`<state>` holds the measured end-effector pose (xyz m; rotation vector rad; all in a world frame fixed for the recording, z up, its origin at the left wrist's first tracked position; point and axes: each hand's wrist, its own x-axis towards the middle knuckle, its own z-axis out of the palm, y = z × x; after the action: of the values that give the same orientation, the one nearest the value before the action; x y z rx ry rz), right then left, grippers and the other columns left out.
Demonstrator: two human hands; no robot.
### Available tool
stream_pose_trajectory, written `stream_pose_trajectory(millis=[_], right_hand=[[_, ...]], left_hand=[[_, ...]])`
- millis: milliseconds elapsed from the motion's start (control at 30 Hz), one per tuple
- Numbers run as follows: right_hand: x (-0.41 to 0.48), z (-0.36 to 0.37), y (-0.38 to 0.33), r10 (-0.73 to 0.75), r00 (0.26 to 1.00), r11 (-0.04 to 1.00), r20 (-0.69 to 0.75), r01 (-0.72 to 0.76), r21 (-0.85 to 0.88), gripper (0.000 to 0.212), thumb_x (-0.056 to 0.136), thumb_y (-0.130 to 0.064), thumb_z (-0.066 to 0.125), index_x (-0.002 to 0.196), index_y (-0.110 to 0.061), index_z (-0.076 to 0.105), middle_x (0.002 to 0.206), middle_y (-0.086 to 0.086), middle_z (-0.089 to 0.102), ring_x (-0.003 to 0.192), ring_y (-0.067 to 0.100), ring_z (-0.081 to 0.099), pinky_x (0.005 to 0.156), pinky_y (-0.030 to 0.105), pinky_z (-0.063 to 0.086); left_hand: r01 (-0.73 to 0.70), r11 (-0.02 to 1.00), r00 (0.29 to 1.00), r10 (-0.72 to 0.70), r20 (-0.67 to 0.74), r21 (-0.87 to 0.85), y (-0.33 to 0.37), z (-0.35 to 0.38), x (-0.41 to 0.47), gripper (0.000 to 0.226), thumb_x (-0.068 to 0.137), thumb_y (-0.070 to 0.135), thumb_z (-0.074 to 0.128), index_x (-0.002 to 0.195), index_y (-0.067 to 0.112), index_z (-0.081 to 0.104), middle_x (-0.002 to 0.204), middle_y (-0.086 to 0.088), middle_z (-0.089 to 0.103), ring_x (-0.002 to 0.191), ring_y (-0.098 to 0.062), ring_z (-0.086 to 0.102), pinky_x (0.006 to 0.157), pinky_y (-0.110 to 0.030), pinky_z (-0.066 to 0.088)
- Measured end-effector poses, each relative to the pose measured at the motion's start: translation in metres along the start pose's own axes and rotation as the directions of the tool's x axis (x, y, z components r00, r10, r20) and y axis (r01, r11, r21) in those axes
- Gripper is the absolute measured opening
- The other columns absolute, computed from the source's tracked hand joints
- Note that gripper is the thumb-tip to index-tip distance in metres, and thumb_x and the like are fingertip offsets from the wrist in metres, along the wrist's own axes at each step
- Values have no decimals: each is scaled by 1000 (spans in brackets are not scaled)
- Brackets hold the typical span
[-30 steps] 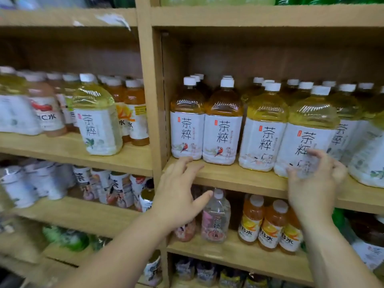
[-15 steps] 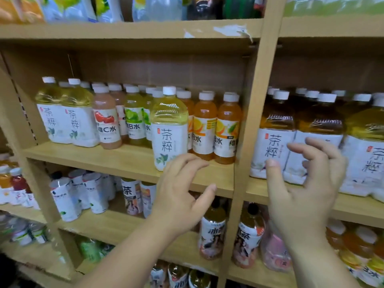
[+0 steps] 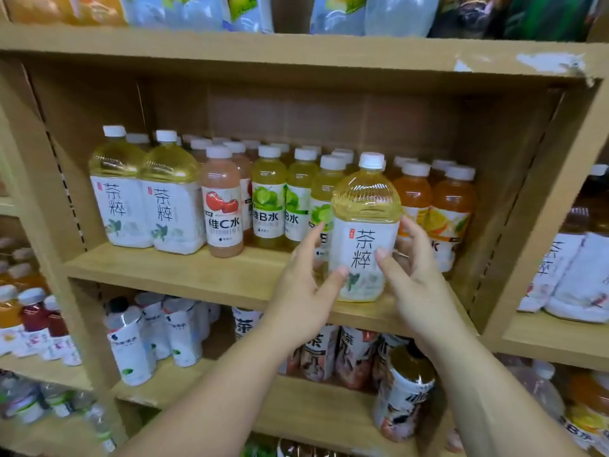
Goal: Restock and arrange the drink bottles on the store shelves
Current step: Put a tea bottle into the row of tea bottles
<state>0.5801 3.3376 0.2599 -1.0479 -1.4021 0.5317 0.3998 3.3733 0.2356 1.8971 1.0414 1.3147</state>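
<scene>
Tea bottle [image 3: 364,232], large, yellow, white cap and label. Head view: upright at the front edge of the middle shelf [image 3: 197,275], just 3 o'clock of centre. Left hand [image 3: 303,291] at its 8 o'clock, right hand [image 3: 415,291] at its 4 o'clock; both clasp it, thumbs on the label, fingers curved round the sides. Lime bottles [image 3: 268,196] at its 9 o'clock, orange bottles [image 3: 451,206] at its 3 o'clock.

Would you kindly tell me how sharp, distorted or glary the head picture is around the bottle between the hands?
Head view: the bottle, left hand and right hand are sharp, the label readable; soft glints on its shoulder, no harsh glare; the right upright leans from wide-angle distortion; bottom-left bottles are blurred.
</scene>
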Motion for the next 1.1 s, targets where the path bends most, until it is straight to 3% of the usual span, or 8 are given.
stream_pose_trajectory(millis=[100,233,500,633,733,800,933,1100], right_hand=[[0,9,13,38,999,997,31,-40,65,49,94,-48,67,134,-64,43,137,-15,64,126,5,62,98,32,56],[1,8,20,65,997,994,49,-69,80,57,89,-52,68,140,-58,44,136,-13,66,124,6,64,91,20,56],[-13,7,13,43,998,998,48,-45,47,66,96,-35,70,154,-40,38,143,-6,60,131,11,60,105,42,55],[-30,4,1,28,999,999,32,-29,18,63,102,-17,64,158,-26,36,147,-2,58,131,11,60,99,32,57],[-45,-11,-5,51,998,999,22,-51,4,62,104,-15,61,159,-26,35,152,-5,54,130,7,61,95,24,56],[-54,-28,-11,59,998,998,9,-59,-21,63,104,-21,62,160,-32,34,156,-7,50,134,7,57,101,31,55],[-63,-73,-31,1,998,990,-66,-10,-138,68,100,-31,65,160,-34,33,160,-8,44,148,13,41,119,51,38],[-82,-145,-49,-60,989,992,-134,44,-118,64,101,-26,63,159,-25,36,158,-7,47,146,12,44,117,47,43]], left_hand=[[16,997,999,-13,50,-74,-11,2,5,63,96,45,61,134,80,25,130,51,46,127,12,50,108,-38,51],[-27,994,997,35,72,-109,-18,3,10,69,92,46,61,151,60,26,153,18,46,138,-7,49,110,-46,49],[-45,983,993,64,101,-178,-18,-4,7,80,83,59,66,151,65,24,154,16,45,137,-14,51,108,-50,51],[-95,967,985,125,117,-238,-15,-1,0,89,81,55,73,154,61,23,145,28,54,132,3,54,100,-35,56],[-91,940,979,145,143,-329,-7,10,-8,98,75,50,80,155,59,25,146,25,57,127,2,60,88,-23,59],[-111,926,977,168,131,-361,4,20,-14,99,73,50,82,154,60,26,150,22,54,131,-1,58,91,-30,60],[-194,905,965,246,93,-380,38,52,-19,101,72,49,83,156,54,28,148,11,59,137,-16,56,99,-60,53],[-294,856,933,353,66,-424,93,112,-28,102,74,41,84,159,47,27,147,9,60,135,-20,58,95,-63,54]])
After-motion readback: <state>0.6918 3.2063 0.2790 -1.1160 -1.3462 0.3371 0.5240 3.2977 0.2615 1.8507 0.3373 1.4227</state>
